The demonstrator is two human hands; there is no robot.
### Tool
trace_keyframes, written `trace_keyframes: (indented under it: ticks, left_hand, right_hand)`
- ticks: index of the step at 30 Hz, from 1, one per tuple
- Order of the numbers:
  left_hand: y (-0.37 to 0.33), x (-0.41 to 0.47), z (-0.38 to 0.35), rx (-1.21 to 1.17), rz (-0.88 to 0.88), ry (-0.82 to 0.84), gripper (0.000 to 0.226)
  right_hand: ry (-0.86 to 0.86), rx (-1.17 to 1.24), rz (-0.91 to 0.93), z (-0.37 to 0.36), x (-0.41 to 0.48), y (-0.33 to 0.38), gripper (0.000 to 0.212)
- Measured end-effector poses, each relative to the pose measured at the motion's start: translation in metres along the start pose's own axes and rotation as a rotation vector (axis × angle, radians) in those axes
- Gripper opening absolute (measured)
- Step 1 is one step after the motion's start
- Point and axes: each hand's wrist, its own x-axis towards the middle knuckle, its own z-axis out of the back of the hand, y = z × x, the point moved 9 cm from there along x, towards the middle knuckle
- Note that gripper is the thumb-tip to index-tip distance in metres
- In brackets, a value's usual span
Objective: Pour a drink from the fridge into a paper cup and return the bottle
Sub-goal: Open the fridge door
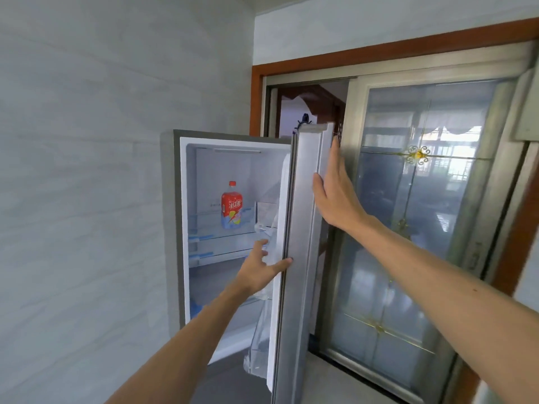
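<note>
The grey fridge stands open against the tiled wall. On its upper glass shelf stands a drink bottle with a red cap and a red label, upright and alone. The fridge door is swung out towards me, edge-on. My left hand reaches into the opening with fingers spread, its thumb touching the door's inner edge; it holds nothing. My right hand lies flat with straight fingers against the outer side of the door, near its top. No paper cup is in view.
Behind the door is a sliding glass door in a metal frame with brown wood trim. A tiled wall fills the left. Clear door bins hang on the inside of the fridge door. Lower fridge shelves hold nothing visible.
</note>
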Motion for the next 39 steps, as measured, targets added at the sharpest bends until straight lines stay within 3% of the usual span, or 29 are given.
trace_keyframes:
  ticks: [6, 12, 18, 29, 39]
  left_hand:
    - [-0.026, 0.000, -0.078, 0.015, -0.095, 0.169, 0.077]
    - [-0.048, 0.005, -0.145, 0.008, -0.121, 0.257, 0.063]
    - [-0.076, 0.003, -0.216, 0.044, -0.140, 0.331, 0.083]
    - [-0.104, 0.032, -0.311, 0.119, -0.145, 0.365, 0.094]
    - [-0.115, 0.057, -0.360, 0.168, -0.141, 0.387, 0.099]
  right_hand:
    - [-0.048, -0.073, -0.061, 0.055, -0.022, -0.053, 0.067]
    - [-0.077, -0.357, -0.051, 0.104, -0.044, -0.097, 0.072]
    - [-0.002, -0.596, -0.112, 0.142, -0.055, -0.147, 0.074]
    - [0.275, -0.432, -0.356, 0.156, -0.079, -0.246, 0.083]
    - [0.456, -0.434, -0.437, 0.156, -0.105, -0.309, 0.086]
